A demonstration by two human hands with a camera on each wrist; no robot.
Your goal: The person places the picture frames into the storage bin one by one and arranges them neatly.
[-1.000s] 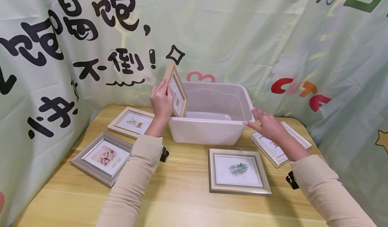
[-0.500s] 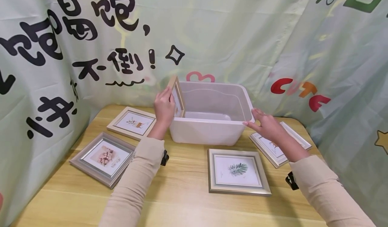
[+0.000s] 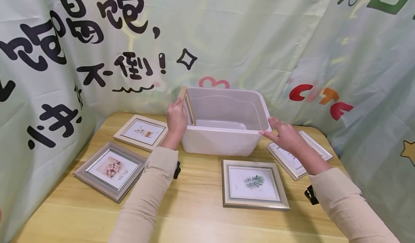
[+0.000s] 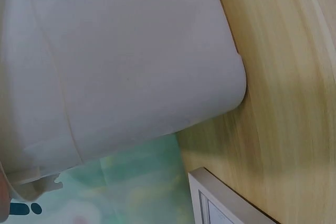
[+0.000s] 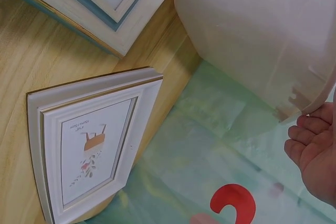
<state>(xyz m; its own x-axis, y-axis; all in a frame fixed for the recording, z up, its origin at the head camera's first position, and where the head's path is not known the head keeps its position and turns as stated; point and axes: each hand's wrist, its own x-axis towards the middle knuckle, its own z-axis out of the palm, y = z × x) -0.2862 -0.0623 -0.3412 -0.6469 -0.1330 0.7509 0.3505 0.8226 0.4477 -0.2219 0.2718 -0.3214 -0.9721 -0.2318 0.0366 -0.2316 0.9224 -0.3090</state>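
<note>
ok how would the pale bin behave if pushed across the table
The bin looks thin-walled, so probably light for its size. Its smooth, unsagging sides suggest it's fairly stiff. Sitting flat on the table, it would likely slide rather than tip.

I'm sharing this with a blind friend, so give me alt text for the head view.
A person's left hand holds a light-wood picture frame in the left end of a pale plastic bin, while the right hand grips the bin's near right corner. Four more framed pictures lie around it on a wood-grain table.
</note>
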